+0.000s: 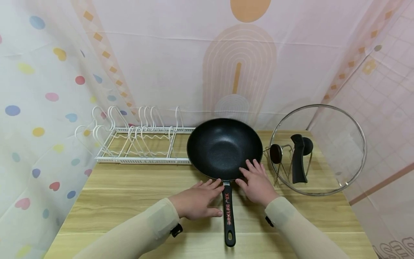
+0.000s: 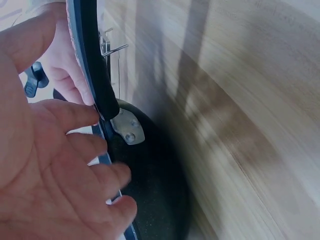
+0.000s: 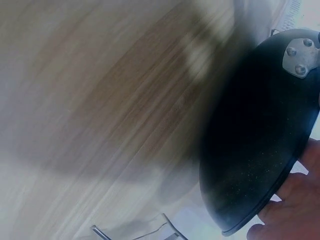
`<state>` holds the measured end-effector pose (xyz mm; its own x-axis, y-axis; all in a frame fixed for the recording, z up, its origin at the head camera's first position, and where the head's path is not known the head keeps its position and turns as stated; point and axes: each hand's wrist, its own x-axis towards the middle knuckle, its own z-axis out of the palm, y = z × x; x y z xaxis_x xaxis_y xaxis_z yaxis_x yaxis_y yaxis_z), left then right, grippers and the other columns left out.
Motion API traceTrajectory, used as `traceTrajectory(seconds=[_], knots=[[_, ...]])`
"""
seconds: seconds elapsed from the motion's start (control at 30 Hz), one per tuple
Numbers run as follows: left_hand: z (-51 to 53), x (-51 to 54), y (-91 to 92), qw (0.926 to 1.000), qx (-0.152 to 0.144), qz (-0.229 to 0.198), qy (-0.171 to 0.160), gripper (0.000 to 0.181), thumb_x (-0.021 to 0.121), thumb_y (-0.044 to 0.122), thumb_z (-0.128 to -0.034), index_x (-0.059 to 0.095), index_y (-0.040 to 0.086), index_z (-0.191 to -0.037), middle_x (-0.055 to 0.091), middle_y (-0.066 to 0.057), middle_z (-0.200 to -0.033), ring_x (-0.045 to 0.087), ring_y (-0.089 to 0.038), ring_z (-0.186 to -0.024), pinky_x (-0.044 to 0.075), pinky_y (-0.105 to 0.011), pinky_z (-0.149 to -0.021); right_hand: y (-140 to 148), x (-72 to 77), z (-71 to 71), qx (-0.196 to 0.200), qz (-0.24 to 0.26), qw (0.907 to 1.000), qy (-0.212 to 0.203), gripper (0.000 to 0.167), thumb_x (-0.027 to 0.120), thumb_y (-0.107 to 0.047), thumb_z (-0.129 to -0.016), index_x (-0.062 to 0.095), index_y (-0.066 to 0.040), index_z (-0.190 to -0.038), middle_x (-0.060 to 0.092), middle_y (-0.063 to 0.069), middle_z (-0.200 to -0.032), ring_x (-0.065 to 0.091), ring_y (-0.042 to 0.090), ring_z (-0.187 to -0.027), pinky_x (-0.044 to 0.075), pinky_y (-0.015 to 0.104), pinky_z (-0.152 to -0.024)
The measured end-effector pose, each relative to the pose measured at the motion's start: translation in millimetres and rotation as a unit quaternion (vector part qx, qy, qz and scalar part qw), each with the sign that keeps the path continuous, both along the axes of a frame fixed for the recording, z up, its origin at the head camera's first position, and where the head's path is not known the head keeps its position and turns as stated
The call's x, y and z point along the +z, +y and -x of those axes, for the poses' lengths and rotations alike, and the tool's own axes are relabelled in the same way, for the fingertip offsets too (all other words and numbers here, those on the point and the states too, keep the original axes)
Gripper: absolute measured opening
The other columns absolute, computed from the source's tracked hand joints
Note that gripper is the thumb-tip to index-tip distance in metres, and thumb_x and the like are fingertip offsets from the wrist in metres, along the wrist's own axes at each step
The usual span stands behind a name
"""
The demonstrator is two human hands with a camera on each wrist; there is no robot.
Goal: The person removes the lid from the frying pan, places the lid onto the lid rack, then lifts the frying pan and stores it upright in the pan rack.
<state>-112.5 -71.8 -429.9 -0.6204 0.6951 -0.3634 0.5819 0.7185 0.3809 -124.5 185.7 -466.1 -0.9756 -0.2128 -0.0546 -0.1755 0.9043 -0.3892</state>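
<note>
A black frying pan [image 1: 224, 147] stands on the wooden table with its handle [image 1: 229, 216] pointing toward me. My left hand [image 1: 198, 201] lies left of the handle, palm down, its fingertips at the near rim. In the left wrist view, the fingers [image 2: 90, 145] reach the rim close to the riveted handle bracket [image 2: 129, 127]. To the handle's right, my right hand [image 1: 257, 185] has spread fingers over the pan's near right rim. Its fingers [image 3: 290, 200] touch the rim in the right wrist view. Neither hand grips the handle.
A white wire rack [image 1: 145, 160] with upright loops stands at the left. On the right, a glass lid [image 1: 334, 190] with a black handle [image 1: 299, 162] leans upright in a metal wire stand [image 1: 278, 172]. Patterned curtains [image 1: 161, 72] hang behind the table [image 1: 129, 201].
</note>
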Motion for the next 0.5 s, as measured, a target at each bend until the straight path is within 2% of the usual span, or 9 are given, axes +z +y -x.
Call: traceTrajectory(seconds=[0.3, 0.5], knots=[[4.3, -8.5, -2.0, 0.9996, 0.007, -0.024, 0.016, 0.077, 0.056, 0.058, -0.1041, 0.040, 0.011, -0.163, 0.041, -0.009, -0.168, 0.040, -0.029, -0.156, 0.034, -0.049, -0.127, -1, 2.3, -8.2, -0.013, 0.007, 0.9998, 0.011, 0.060, 0.057, -0.044, -0.107, 0.055, -0.004, -0.152, 0.031, 0.024, -0.170, 0.019, 0.046, -0.161, 0.011, 0.060, -0.132], [6.6, -15.1, -1.4, 0.9987, 0.036, -0.037, 0.005, 0.076, 0.055, 0.059, -0.1047, 0.042, 0.010, -0.161, 0.051, -0.009, -0.161, 0.053, -0.025, -0.147, 0.043, -0.045, -0.121, -2, 2.1, -14.5, -0.030, 0.013, 0.9994, 0.013, 0.064, 0.060, -0.043, -0.106, 0.052, -0.001, -0.154, 0.031, 0.025, -0.169, 0.021, 0.045, -0.161, 0.015, 0.060, -0.131]])
